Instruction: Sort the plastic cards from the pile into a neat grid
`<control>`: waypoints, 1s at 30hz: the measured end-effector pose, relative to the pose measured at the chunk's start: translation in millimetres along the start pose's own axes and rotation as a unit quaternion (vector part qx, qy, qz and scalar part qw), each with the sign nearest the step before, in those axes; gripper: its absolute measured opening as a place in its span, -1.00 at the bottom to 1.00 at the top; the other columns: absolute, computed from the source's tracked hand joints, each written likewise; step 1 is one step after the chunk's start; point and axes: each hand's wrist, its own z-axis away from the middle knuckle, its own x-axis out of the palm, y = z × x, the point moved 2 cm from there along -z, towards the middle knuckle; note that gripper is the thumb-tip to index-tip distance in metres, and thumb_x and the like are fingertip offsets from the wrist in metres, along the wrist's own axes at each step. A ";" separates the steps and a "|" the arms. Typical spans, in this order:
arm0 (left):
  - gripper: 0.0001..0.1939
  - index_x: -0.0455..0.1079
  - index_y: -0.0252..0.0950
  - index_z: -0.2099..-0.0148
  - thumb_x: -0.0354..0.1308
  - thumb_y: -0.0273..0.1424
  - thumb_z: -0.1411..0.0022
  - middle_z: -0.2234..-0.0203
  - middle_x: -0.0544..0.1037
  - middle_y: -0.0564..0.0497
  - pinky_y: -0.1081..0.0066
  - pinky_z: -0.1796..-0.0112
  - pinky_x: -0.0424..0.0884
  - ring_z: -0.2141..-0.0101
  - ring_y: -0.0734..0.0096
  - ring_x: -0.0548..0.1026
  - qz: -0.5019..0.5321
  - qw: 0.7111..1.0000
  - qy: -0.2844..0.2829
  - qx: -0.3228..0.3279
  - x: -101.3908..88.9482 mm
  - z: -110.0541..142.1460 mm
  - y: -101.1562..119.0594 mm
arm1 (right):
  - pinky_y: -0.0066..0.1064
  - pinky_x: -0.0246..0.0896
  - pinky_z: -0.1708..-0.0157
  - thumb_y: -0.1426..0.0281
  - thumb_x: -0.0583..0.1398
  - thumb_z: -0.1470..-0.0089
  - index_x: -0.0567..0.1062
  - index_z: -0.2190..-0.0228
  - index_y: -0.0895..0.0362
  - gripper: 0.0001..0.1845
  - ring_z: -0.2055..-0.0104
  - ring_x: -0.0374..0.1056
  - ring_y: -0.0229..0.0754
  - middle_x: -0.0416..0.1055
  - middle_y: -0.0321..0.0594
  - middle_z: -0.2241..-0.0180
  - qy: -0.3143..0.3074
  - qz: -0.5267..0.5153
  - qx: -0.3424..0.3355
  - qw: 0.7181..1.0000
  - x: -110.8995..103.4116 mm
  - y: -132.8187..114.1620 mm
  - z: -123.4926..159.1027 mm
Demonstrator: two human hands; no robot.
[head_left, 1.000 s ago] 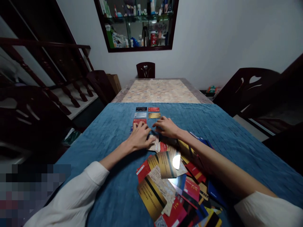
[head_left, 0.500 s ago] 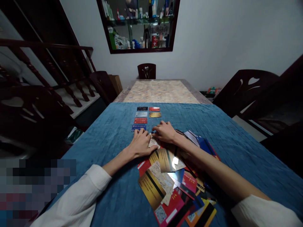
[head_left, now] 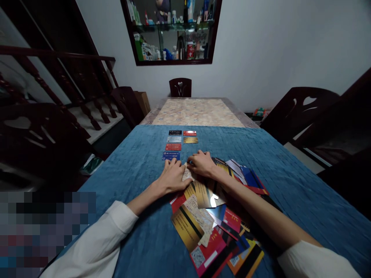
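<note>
The person's two hands meet over the far end of a loose heap of cards (head_left: 214, 220) that lies spread on the blue cloth (head_left: 139, 170) covering the worktop. The left hand (head_left: 173, 177) lies palm down with its fingers bent over a pale patterned card (head_left: 187, 175) at the top of the heap, touching its left side. The right hand (head_left: 203, 163) comes in from the other side, its fingertips curled down onto the upper right edge of the same card, so both hands press or pinch it between them; whether the card is lifted off the heap or flat on it cannot be told. Both forearms are bare up to white sleeves (head_left: 95, 243), and the right forearm lies across the heap, hiding part of it. The heap holds gold, red, blue and black cards lying over one another at all angles, some showing a dark stripe and one a square code. Just beyond the hands, well sorted and apart from the heap, two short columns of cards lie flat on the cloth: a black card (head_left: 175, 132), a grey card (head_left: 174, 139), a red card (head_left: 173, 146) and a blue card (head_left: 171, 155) in the left column, and a second red card (head_left: 189, 133) above a gold card (head_left: 190, 140) in the right one. The blue card lies just beside the left hand's fingertips. Farther off the cloth ends and a pale patterned tabletop (head_left: 197, 112) shows, with a dark wooden chair (head_left: 180, 87) at its far end.
</note>
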 end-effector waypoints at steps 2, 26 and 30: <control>-0.62 0.48 -0.35 0.12 0.09 -0.14 -0.25 0.14 0.53 -0.26 -0.03 0.05 0.28 0.05 -0.09 0.38 -0.001 1.000 -0.004 -0.002 -0.8 0.5 0.1 | -0.02 0.13 0.05 0.22 0.11 -0.25 0.58 0.09 0.06 -0.67 -0.09 0.27 0.16 0.53 -0.01 0.03 -0.001 -0.006 0.003 1.000 -0.2 -0.2 0.7; -0.70 0.56 -0.28 0.31 -0.01 -0.44 -0.31 0.37 0.64 -0.14 0.32 0.23 0.38 0.30 0.21 0.57 0.061 0.998 -0.001 0.024 -23.4 6.9 -20.4 | -0.22 0.09 0.00 0.39 0.14 -0.25 0.54 0.02 0.09 -0.70 0.00 0.29 -0.05 0.51 -0.09 0.06 0.058 -0.161 -0.145 0.975 -1.2 14.8 13.6; -0.72 0.56 -0.28 0.27 0.00 -0.46 -0.32 0.35 0.64 -0.11 0.36 0.24 0.37 0.29 0.24 0.57 0.094 0.995 0.006 0.025 -23.8 6.9 -25.2 | -0.27 0.11 0.04 0.48 0.10 -0.24 0.57 0.08 0.09 -0.71 0.04 0.30 -0.08 0.54 -0.10 0.10 0.083 -0.134 -0.121 0.980 1.4 11.3 11.8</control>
